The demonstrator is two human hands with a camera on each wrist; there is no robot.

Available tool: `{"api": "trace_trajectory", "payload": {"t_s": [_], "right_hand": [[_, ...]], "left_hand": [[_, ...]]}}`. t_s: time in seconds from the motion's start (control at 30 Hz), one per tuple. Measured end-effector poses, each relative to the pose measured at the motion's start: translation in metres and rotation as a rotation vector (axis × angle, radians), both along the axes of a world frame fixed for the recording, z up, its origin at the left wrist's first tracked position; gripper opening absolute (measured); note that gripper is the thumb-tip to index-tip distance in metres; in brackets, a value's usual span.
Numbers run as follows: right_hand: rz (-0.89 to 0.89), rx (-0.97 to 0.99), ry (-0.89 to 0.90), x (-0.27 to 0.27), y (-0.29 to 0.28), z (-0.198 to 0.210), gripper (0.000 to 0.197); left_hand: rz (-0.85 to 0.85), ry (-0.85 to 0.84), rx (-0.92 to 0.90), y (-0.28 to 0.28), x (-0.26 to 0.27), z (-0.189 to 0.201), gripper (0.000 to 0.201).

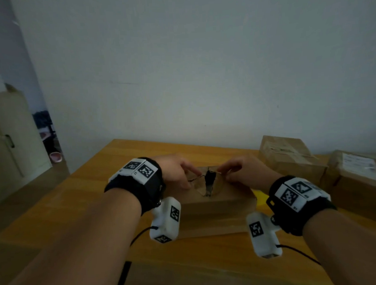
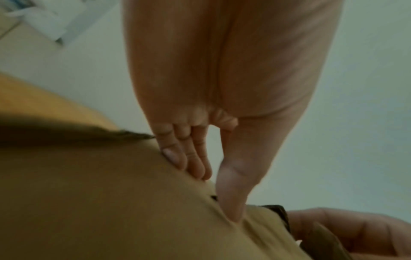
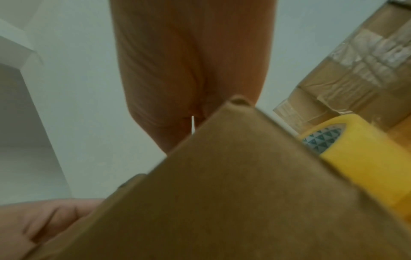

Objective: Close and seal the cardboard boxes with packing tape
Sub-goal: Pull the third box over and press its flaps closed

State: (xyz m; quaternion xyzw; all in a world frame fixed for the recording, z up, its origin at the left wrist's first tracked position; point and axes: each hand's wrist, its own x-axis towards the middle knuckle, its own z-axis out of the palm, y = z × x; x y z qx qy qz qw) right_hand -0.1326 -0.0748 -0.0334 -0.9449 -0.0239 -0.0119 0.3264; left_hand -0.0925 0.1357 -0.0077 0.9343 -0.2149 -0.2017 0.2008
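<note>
A brown cardboard box [image 1: 215, 205] lies in the middle of the wooden table [image 1: 82, 203]. Its top flaps are nearly down, with a dark gap [image 1: 209, 181] between them. My left hand [image 1: 177, 173] lies on the left flap; in the left wrist view the left hand [image 2: 220, 195] presses it with straight fingers [image 2: 195, 163] and thumb. My right hand [image 1: 235, 172] has bent fingers at the right flap's edge and seems to pinch it. The box's corner [image 3: 240, 176] hides those fingers in the right wrist view. A yellow tape roll [image 1: 260, 198] [image 3: 360, 158] lies just right of the box.
Two taped cardboard boxes [image 1: 291, 157] [image 1: 361, 178] stand at the table's right side, close to the tape roll. A white wall runs behind the table. A pale cabinet [image 1: 8, 137] stands at the far left, beyond the table's edge.
</note>
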Motion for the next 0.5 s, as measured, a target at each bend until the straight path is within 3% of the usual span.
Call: {"api": "trace_trajectory", "payload": {"t_s": [0.23,0.5], "right_hand": [[0.03,-0.03,0.032,-0.002,0.0,0.0,0.038],[0.166,-0.276,-0.019,-0.002,0.008,0.004,0.029]], "left_hand": [[0.003,0.001,0.001,-0.002,0.001,-0.007,0.042],[-0.088,-0.042,0.101,0.002,0.006,-0.015,0.042]]}}
